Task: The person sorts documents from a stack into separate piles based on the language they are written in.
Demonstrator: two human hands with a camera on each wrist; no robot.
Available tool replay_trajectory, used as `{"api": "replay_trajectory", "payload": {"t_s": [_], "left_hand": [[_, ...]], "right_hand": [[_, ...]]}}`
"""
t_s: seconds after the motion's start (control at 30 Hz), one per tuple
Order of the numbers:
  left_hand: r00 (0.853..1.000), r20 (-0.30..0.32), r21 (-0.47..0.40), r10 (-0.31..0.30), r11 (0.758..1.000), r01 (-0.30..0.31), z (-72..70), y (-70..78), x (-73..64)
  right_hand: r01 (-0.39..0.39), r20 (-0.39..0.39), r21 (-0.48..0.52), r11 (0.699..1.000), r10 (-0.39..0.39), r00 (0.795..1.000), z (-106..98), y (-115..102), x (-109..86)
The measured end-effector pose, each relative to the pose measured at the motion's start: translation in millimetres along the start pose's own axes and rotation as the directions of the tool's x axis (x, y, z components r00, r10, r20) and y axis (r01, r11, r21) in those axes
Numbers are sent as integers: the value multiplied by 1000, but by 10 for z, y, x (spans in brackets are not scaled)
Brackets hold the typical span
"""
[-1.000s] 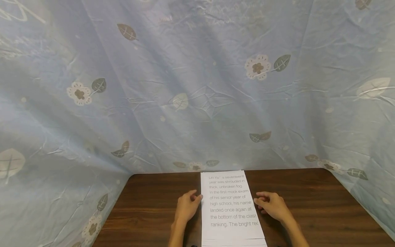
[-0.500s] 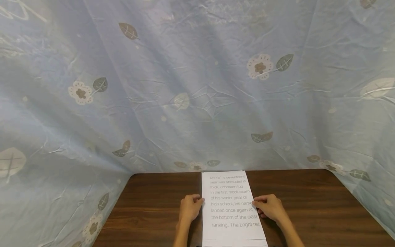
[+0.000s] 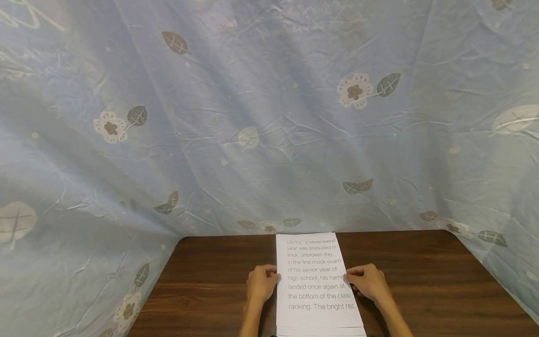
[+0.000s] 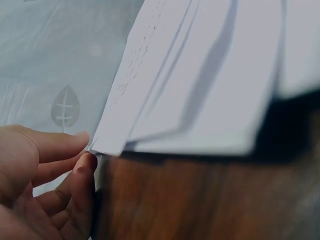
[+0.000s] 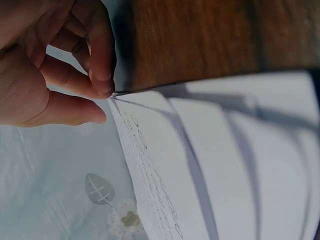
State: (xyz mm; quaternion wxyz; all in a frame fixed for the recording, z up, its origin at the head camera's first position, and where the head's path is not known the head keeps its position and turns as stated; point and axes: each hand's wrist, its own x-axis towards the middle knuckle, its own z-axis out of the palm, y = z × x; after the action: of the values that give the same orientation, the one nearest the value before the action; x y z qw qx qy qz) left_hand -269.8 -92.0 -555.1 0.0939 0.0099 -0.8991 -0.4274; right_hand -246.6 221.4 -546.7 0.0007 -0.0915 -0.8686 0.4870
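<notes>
Printed sheets of paper (image 3: 313, 281) lie overlapped in a long strip running from the table's far edge toward me, large text on the top one. At its left edge my left hand (image 3: 261, 285) pinches the margin between thumb and fingers; the left wrist view shows the paper's edge (image 4: 107, 142) between those fingertips. My right hand (image 3: 370, 284) pinches the opposite edge, its thumb over the top sheet. In the right wrist view that hand (image 5: 70, 65) meets the paper's edge (image 5: 130, 107) at the index fingertip. Lower sheets (image 5: 225, 165) fan out in steps.
A dark wood-grain table (image 3: 206, 281) spreads to both sides of the paper. Pale blue cloth (image 3: 269, 117) with leaf and flower prints hangs behind and beside it, close to the table's edges.
Both hands have come inward from beside the paper to its edges, mostly in the first half second. The left hand then shifts slightly rightward onto the edge. The paper lies much as before.
</notes>
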Motion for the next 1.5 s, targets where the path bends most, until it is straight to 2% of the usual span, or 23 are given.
{"api": "replay_trajectory", "payload": {"t_s": [0.2, 0.53, 0.83, 1.1, 1.23, 1.5], "left_hand": [[1000, -12, -25, -10, 1000, 9, 12, 9, -3], [998, -52, -49, -27, 998, 25, 35, 5, -16], [998, -63, -63, -7, 998, 3, 59, -34, -32], [998, -59, -61, 16, 998, -19, 40, 7, -29], [998, -58, -62, 16, 998, -19, 24, 37, -36], [999, -50, -89, -9, 996, 5, 30, 24, -27]], "right_hand": [[45, -13, -94, 995, -47, 999, -5, -39, -21], [93, 1, -197, 976, -94, 996, 5, -62, -8], [84, -2, -194, 977, -86, 996, 29, -6, -16], [83, -19, -181, 980, -88, 996, 11, -30, -18], [77, -33, -143, 987, -83, 996, 2, -39, -19], [28, -31, -5, 1000, -28, 999, 14, -9, -22]]}}
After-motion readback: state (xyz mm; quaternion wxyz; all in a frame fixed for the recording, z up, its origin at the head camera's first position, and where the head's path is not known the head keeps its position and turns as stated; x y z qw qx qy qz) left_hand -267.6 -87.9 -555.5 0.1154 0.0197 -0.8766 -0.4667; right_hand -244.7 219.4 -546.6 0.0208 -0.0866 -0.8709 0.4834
